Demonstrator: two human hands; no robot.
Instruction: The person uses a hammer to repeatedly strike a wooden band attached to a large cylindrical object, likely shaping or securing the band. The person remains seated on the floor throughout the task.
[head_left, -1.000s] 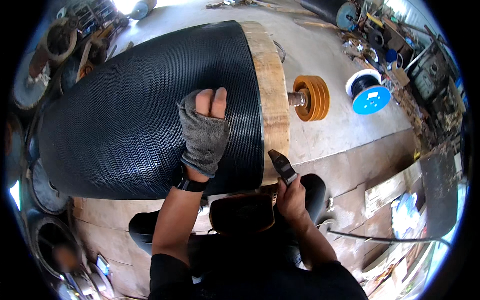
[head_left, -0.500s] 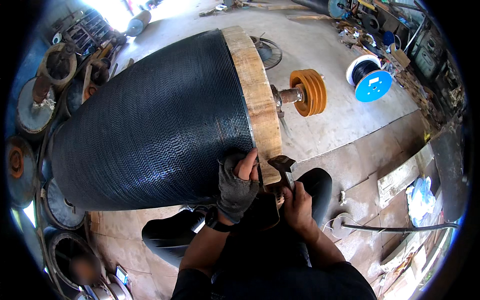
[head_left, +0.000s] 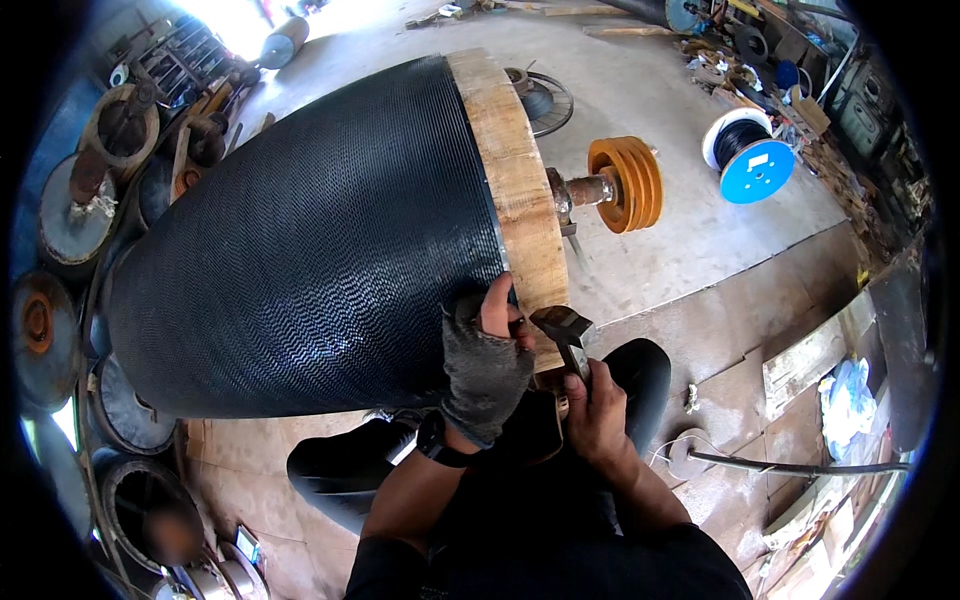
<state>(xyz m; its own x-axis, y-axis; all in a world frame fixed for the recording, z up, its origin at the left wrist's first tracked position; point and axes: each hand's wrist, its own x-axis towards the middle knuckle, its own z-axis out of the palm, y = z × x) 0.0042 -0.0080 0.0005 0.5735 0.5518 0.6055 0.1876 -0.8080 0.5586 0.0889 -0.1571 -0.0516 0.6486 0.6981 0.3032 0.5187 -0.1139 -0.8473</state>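
Note:
A large roller wound with black ridged cord (head_left: 320, 240) lies before my lap, a pale wooden rim (head_left: 515, 180) around its right end. My left hand (head_left: 485, 365), in a dark fingerless glove, rests against the seam between winding and rim. One bare digit points up along that edge while the other fingers curl in; whatever they pinch is hidden. My right hand (head_left: 600, 415) grips a hammer (head_left: 568, 335) high on its shaft, close below the metal head. That head is beside the rim, just right of my left fingertips.
An orange grooved pulley (head_left: 630, 185) sticks out on the roller's shaft. Beyond it stands a blue-and-white cable spool (head_left: 755, 170). Old rollers and drums (head_left: 75, 215) crowd the left side. A metal rod on a round base (head_left: 690, 455) and boards (head_left: 815, 355) lie at right.
My left hand has turned, and one digit now stretches further up along the rim's edge. The hammer remains in my right hand near the rim. The whole view has shifted slightly.

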